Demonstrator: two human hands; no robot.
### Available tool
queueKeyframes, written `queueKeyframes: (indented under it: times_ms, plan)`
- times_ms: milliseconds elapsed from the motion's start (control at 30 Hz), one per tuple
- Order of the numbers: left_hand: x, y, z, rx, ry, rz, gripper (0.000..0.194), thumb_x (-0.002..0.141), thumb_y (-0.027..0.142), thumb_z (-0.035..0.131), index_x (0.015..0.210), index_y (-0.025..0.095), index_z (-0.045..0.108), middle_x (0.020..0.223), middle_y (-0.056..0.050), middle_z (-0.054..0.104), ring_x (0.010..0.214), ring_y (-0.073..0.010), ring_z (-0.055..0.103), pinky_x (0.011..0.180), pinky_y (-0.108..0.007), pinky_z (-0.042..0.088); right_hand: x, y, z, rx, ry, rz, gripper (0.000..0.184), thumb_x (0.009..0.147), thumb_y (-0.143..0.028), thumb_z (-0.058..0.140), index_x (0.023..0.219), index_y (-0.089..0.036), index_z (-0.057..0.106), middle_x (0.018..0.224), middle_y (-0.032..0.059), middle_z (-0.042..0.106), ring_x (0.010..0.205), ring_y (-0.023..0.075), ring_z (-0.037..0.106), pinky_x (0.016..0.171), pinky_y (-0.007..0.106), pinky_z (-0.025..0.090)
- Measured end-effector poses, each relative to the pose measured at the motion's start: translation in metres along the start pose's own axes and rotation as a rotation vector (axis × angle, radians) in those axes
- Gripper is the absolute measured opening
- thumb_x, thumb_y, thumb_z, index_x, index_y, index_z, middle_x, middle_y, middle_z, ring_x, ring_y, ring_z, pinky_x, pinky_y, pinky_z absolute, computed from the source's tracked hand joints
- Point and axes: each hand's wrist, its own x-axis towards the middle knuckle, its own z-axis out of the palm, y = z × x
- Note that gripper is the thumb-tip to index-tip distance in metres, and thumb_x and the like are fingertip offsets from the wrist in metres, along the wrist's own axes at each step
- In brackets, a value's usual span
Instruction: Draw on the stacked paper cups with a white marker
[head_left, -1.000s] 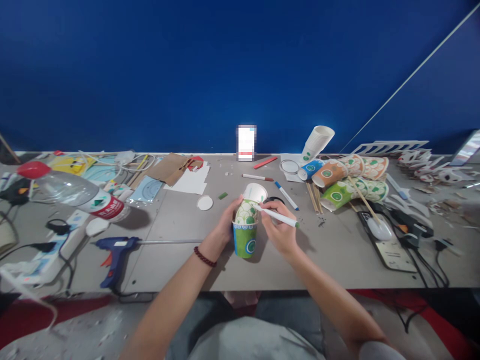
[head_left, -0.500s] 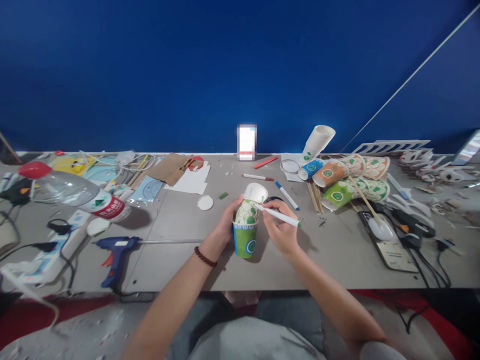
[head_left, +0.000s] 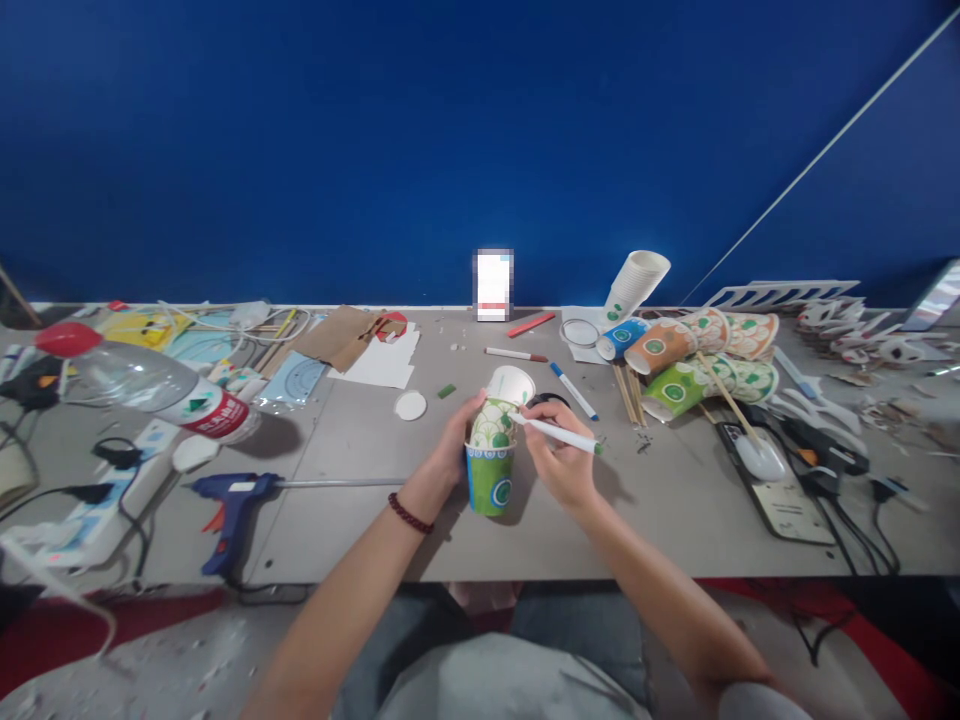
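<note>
Wrapped around the left side of a green and blue patterned paper cup assembly, my left hand holds it on the table. A white paper cup shows at its top, above a pale green patterned section. My right hand grips a white marker with a green end, its tip at the patterned section near the white cup. Behind the cups lie a white round disc, a small green cap, a brown-capped marker and a blue-capped marker.
To the left are a blue glue gun, a large plastic bottle and a power strip. On the right lie patterned paper cups, wooden sticks and a phone. A lit screen stands against the blue wall.
The marker tip has shifted very slightly on the cup's patterned surface. My left hand and the cups stay almost where they were.
</note>
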Motion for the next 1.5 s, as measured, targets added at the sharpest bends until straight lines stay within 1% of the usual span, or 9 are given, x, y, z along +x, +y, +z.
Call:
queueKeyframes:
  times_ms: [133,333,567,833,1167,1233,1300,1400,1500]
  plan:
    - [0.0007,-0.0005,-0.0009,0.011,-0.007,0.003,0.022,0.079,0.035,0.070,0.077,0.012,0.069,0.067,-0.003,0.069,0.055,-0.0145,0.061,0.057,-0.026,0.045,-0.0013,0.0022,0.0003,0.030,-0.009,0.010,0.004,0.084,-0.021,0.059,0.087,-0.022,0.062,0.083,0.0037,0.068,0.079,0.0196,0.068,0.078,0.037,0.055]
    - [0.0025,-0.0009,-0.0026,-0.017,-0.008,0.002,0.020,0.077,0.033,0.071,0.074,0.014,0.067,0.063,-0.002,0.068,0.052,-0.0138,0.059,0.056,-0.026,0.044,0.0000,-0.0022,-0.0009,-0.031,0.030,-0.021,0.005,0.085,-0.020,0.059,0.089,-0.021,0.062,0.083,0.0037,0.067,0.073,0.0175,0.065,0.070,0.033,0.054]
    - [0.0022,-0.0011,-0.0028,-0.020,0.003,-0.020,0.022,0.075,0.035,0.073,0.076,0.014,0.067,0.064,-0.002,0.068,0.052,-0.0140,0.059,0.056,-0.026,0.043,0.0010,-0.0024,-0.0011,-0.047,0.032,-0.007,0.006,0.086,-0.020,0.058,0.091,-0.021,0.062,0.082,0.0027,0.066,0.070,0.0156,0.062,0.068,0.032,0.053]
    - [0.0002,-0.0003,-0.0001,-0.007,-0.001,-0.020,0.022,0.076,0.035,0.072,0.075,0.014,0.067,0.062,-0.002,0.067,0.051,-0.0134,0.058,0.055,-0.025,0.043,0.0000,-0.0020,-0.0002,0.003,0.002,-0.003,0.005,0.085,-0.021,0.059,0.088,-0.021,0.062,0.083,0.0042,0.069,0.082,0.0206,0.069,0.074,0.035,0.054]
    - [-0.0011,0.0000,0.0021,0.004,0.021,-0.003,0.021,0.077,0.035,0.071,0.071,0.014,0.068,0.062,-0.002,0.068,0.051,-0.0135,0.058,0.054,-0.025,0.042,-0.0014,0.0024,-0.0001,0.050,0.010,0.023,0.005,0.087,-0.026,0.060,0.089,-0.022,0.062,0.084,0.0042,0.068,0.080,0.0201,0.068,0.075,0.035,0.055]
    - [-0.0017,0.0008,0.0035,-0.010,0.018,0.009,0.023,0.077,0.037,0.070,0.071,0.015,0.068,0.063,-0.003,0.068,0.051,-0.0142,0.058,0.055,-0.026,0.043,-0.0022,0.0036,0.0001,0.060,0.011,0.023,0.006,0.088,-0.026,0.059,0.090,-0.022,0.062,0.086,0.0047,0.068,0.083,0.0207,0.069,0.075,0.035,0.055]
    - [-0.0022,0.0020,0.0039,-0.017,0.012,-0.033,0.028,0.077,0.042,0.067,0.075,0.014,0.069,0.065,-0.005,0.069,0.054,-0.0170,0.060,0.057,-0.028,0.044,-0.0030,0.0041,0.0002,0.065,0.010,0.021,0.007,0.088,-0.027,0.059,0.091,-0.022,0.062,0.086,0.0050,0.068,0.084,0.0211,0.069,0.076,0.035,0.055]
    - [-0.0014,0.0032,0.0011,-0.009,0.057,-0.125,0.038,0.076,0.049,0.061,0.080,0.012,0.070,0.065,-0.008,0.069,0.056,-0.0209,0.062,0.057,-0.030,0.045,-0.0038,0.0035,0.0003,0.063,0.004,0.018,0.009,0.089,-0.029,0.059,0.091,-0.021,0.062,0.086,0.0057,0.069,0.086,0.0220,0.070,0.076,0.036,0.056]
    - [0.0009,0.0030,-0.0034,0.010,0.161,-0.107,0.034,0.075,0.044,0.059,0.079,0.011,0.069,0.061,-0.006,0.067,0.051,-0.0185,0.059,0.056,-0.029,0.044,-0.0041,0.0025,0.0004,0.055,0.008,0.013,0.009,0.089,-0.030,0.058,0.091,-0.022,0.063,0.087,0.0063,0.069,0.087,0.0227,0.070,0.076,0.036,0.056]
